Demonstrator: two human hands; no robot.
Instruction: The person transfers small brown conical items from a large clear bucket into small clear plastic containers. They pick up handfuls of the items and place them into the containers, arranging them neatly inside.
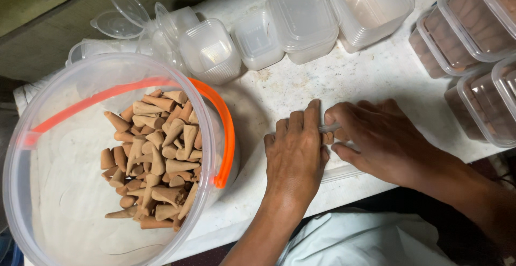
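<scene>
White and scuffed, the tabletop (322, 83) is carrying a small clear container (336, 150), almost hidden beneath both hands, just right of the big bucket (32, 201). The left hand (294, 156) is lying flat over it, fingers curled down, while the right hand (376, 137) is pressing in from the other side, thumb and forefinger pinching its clear edge; both are closing on the container, so this is looking like a lid being pressed home, and seating it would call for even pressure round the rim. Only a glassy edge and a few brown cones (328, 136) are showing between the fingers. Loose tan cones (156, 158), tapered and matte, are piling inside the bucket, which has an orange handle (228, 131). Empty tubs (301, 19) are stacking beyond the bucket; filled tubs (473, 24) are sitting far right.
</scene>
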